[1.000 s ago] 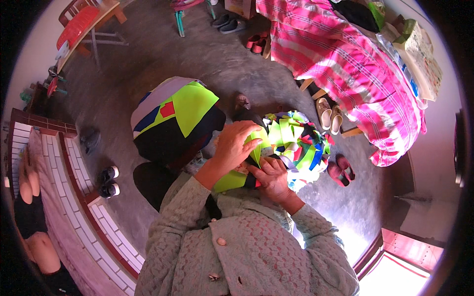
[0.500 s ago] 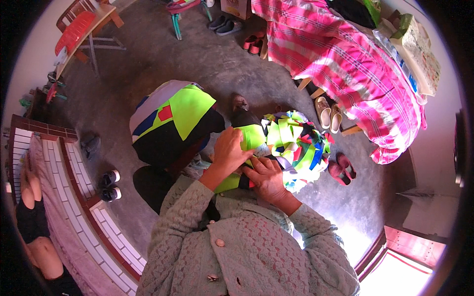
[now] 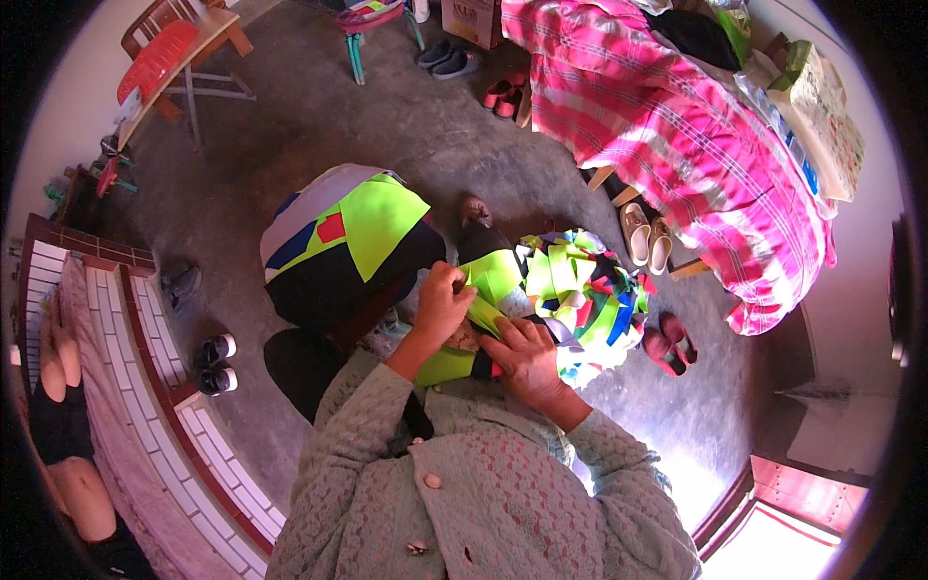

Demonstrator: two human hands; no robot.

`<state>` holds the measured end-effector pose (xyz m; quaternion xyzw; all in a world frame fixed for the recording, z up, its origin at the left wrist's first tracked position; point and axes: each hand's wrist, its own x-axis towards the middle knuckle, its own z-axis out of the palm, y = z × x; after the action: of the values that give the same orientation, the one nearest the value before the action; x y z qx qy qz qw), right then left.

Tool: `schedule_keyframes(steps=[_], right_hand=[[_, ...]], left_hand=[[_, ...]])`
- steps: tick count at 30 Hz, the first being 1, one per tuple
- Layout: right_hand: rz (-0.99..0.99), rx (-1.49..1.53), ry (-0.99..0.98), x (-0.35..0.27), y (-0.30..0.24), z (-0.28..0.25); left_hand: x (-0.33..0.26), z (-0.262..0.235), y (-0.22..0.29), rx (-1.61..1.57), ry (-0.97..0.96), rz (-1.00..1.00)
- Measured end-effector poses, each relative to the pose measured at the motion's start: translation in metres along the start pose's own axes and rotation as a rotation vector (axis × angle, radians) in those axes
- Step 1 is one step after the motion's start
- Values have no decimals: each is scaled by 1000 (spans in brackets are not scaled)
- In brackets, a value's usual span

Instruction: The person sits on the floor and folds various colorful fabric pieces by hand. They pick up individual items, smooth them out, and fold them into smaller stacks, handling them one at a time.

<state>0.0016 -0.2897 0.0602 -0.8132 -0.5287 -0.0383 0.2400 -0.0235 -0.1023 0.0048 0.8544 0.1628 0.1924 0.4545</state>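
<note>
My left hand (image 3: 443, 304) is closed in a pinch at the edge of a neon yellow-green fabric strip (image 3: 483, 311). Lower and to the right, my right hand (image 3: 527, 362) grips the strip's other end, its fingers bent over the cloth; the thumb is partly hidden. Another yellow-green piece (image 3: 449, 365) lies across my lap under my hands. Against my right hand sits a heap of cut fabric scraps (image 3: 580, 295) in yellow-green, white, blue and red. A larger yellow-green piece (image 3: 493, 275) lies over my leg just beyond the left hand.
To the left stands a rounded bundle (image 3: 353, 237) covered in black, grey and neon cloth. A pink checked cloth (image 3: 657, 145) drapes a piece of furniture at right. Pale shoes (image 3: 646, 237), maroon shoes (image 3: 670, 343) and dark shoes (image 3: 216, 364) lie on the floor. Another person's bare leg (image 3: 85, 498) shows far left.
The strip between my hands has turned and now runs slanted from the left hand down to the right. My left hand has shifted slightly down, and the whole view has tilted a little.
</note>
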Motion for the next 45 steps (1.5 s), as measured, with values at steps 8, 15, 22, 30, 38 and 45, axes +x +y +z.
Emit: schedule_keyframes(steps=[8, 15, 22, 30, 38, 45], right_hand=[[6, 22, 1, 1, -1, -2], [6, 27, 11, -3, 2, -1], [11, 38, -23, -1, 3, 1], [42, 32, -29, 2, -3, -2], [47, 24, -73, 1, 1, 4], [19, 26, -19, 3, -2, 0]], left_hand=[[-2, -9, 6, -633, 31, -230], [4, -31, 24, -918, 155, -274], [9, -65, 11, -1295, 208, -233], [-15, -105, -14, -1345, 477, -271], [-27, -129, -27, -1334, 453, -303], [6, -172, -19, -1313, 437, -149]])
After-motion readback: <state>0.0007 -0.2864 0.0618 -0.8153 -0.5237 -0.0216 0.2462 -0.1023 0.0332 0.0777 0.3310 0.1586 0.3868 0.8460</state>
